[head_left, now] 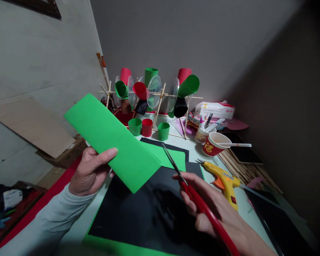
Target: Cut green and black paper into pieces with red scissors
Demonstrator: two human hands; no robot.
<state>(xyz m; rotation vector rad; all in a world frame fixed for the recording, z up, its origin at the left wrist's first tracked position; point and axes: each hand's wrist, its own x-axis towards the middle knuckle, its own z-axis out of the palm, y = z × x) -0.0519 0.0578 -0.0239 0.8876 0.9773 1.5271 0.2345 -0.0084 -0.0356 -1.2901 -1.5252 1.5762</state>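
Note:
My left hand (92, 170) pinches a long green strip of paper (112, 138), folded or layered, tilted above the table with the thumb on top. In my right hand (200, 199) is a pair of scissors (200, 202) with red handles. Its blades point up and away, apart from the green paper's right end. Below both hands lies a large black sheet (133, 220), with green paper showing along its edges. Behind it a smaller green piece (176, 158) rests on black paper (186, 152).
Behind stands a wooden-stick frame (162, 93) with clear discs and coloured paper cups. Small green (163, 131) and red (147, 128) paper cups sit before it. Rightward are a yellow glue gun (229, 181), a red-and-white cup (212, 147), a cup of pens (202, 136) and wooden sticks (237, 165).

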